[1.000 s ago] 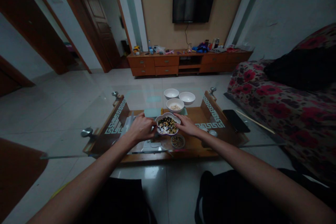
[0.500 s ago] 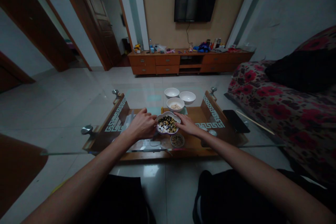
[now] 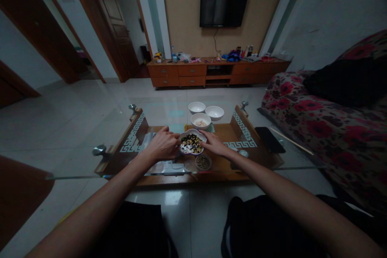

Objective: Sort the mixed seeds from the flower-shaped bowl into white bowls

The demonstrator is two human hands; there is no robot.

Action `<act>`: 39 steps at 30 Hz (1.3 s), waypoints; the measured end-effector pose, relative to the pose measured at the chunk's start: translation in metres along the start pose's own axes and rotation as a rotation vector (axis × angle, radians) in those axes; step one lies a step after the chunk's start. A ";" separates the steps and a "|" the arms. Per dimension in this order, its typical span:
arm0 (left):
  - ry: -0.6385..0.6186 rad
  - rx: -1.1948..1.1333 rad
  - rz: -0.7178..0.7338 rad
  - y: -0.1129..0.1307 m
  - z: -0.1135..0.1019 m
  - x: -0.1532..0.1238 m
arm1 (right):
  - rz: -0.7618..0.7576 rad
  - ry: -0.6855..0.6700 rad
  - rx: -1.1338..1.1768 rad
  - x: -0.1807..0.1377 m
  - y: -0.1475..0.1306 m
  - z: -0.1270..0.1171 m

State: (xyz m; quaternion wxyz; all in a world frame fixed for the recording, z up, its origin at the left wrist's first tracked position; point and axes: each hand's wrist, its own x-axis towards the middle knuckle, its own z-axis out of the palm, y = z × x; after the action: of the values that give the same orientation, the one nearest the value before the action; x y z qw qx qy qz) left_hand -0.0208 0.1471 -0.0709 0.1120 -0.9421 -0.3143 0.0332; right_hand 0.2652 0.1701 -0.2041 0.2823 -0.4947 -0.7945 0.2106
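Note:
A white flower-shaped bowl [image 3: 191, 145] sits on the glass table between my hands, with dark and yellow beans or grains and some white bits in it. At its left rim, my left hand [image 3: 165, 143] has its fingers curled and closed on the edge. Along the right rim, my right hand [image 3: 213, 143] grips with fingers on the far side and the thumb nearer me. Just in front stands a small bowl [image 3: 203, 163] of mixed dark and pale grains. Behind is a white bowl [image 3: 200, 122] with pale pieces inside.
Two more white bowls [image 3: 196, 108] stand farther back on the glass table [image 3: 169, 109]. To the right lie a black phone [image 3: 270, 140] and pale chopsticks [image 3: 292, 141]. Metal supports [image 3: 99, 150] hold the glass. A floral sofa [image 3: 305, 105] borders the right side.
The view has shifted very slightly. Both hands remain at the flower-shaped bowl, and nothing on the table has visibly moved.

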 end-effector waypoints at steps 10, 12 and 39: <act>-0.003 -0.034 0.007 0.001 0.005 0.006 | -0.001 -0.011 -0.008 0.000 -0.001 -0.001; 0.004 -0.040 0.011 -0.001 0.008 0.007 | 0.001 -0.016 -0.007 -0.001 0.000 -0.002; 0.246 -0.409 -0.497 -0.009 0.034 0.074 | 0.066 0.040 -0.018 -0.008 0.001 0.009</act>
State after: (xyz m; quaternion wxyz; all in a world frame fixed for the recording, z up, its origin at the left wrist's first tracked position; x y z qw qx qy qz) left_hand 0.0284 0.2052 -0.1013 -0.0373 -0.8366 -0.5185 -0.1727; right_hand 0.2629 0.1628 -0.2138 0.2864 -0.5273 -0.7738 0.2030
